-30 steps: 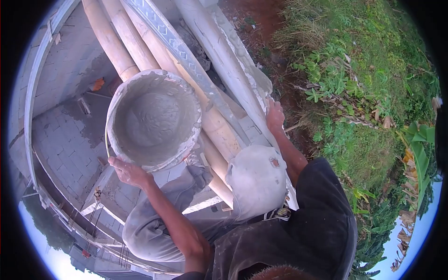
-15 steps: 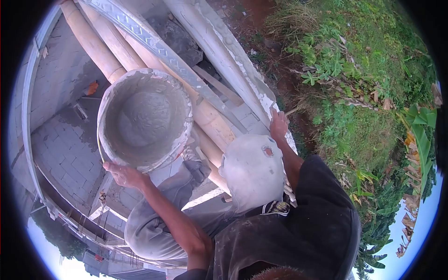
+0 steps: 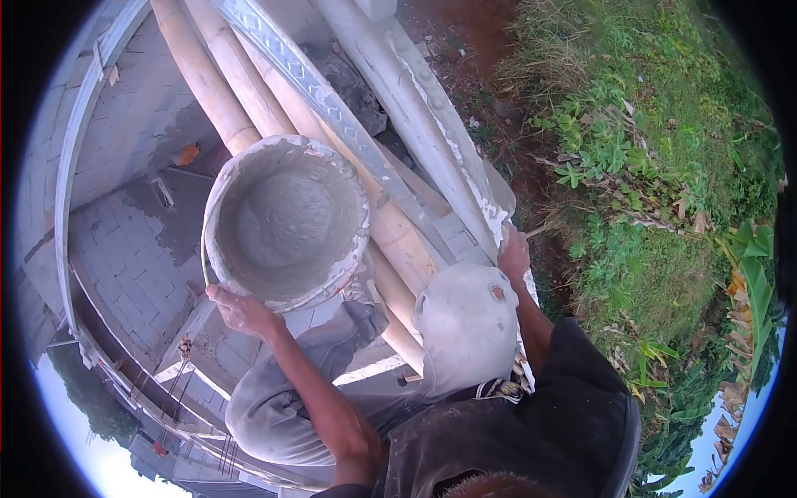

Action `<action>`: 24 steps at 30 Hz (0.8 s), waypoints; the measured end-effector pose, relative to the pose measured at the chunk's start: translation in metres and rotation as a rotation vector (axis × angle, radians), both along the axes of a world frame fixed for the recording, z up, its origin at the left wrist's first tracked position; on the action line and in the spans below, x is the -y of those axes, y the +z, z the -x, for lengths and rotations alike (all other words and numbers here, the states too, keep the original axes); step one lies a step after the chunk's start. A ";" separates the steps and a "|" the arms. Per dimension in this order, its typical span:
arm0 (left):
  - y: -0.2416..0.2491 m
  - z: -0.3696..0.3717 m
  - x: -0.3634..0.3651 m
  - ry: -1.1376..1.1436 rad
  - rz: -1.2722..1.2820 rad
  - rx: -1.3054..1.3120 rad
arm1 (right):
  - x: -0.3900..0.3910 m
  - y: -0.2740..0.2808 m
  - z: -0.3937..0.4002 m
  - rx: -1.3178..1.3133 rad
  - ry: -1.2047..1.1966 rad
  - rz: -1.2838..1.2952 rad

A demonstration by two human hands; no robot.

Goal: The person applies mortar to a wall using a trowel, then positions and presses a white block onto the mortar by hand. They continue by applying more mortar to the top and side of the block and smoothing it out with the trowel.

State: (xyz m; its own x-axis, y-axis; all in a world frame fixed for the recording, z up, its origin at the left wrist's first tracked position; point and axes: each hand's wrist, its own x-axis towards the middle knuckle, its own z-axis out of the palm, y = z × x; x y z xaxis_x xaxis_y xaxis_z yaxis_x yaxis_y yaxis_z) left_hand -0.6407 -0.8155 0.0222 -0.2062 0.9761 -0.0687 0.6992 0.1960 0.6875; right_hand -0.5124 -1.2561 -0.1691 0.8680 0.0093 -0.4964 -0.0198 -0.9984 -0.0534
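While the left hand (image 3: 247, 314) is closed on the handle (image 3: 204, 249) of the mortar bucket (image 3: 359, 228), over bamboo poles (image 3: 203, 79) near zigzag-marked metal (image 3: 307, 91), the right hand (image 3: 514, 254) rests at the wall edge (image 3: 448, 124), its grip unclear.

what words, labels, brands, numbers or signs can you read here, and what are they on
None: no readable text anywhere in view.
Bucket: no lettering shows on its mortar-coated rim.
Metal strip: zigzag marks, a pattern rather than words.
Striped item by the hip: too small to tell whether it bears any letters.
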 end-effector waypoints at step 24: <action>-0.004 0.001 0.001 -0.023 -0.027 0.071 | -0.214 -0.050 -0.190 0.150 0.217 -0.084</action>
State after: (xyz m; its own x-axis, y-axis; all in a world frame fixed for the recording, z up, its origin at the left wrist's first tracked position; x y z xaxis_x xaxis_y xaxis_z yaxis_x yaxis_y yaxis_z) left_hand -0.6415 -0.8167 0.0179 -0.1790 0.9823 -0.0559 0.6527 0.1611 0.7403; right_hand -0.3223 -1.0426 -0.2186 0.9050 0.2385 -0.3523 0.2080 -0.9704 -0.1226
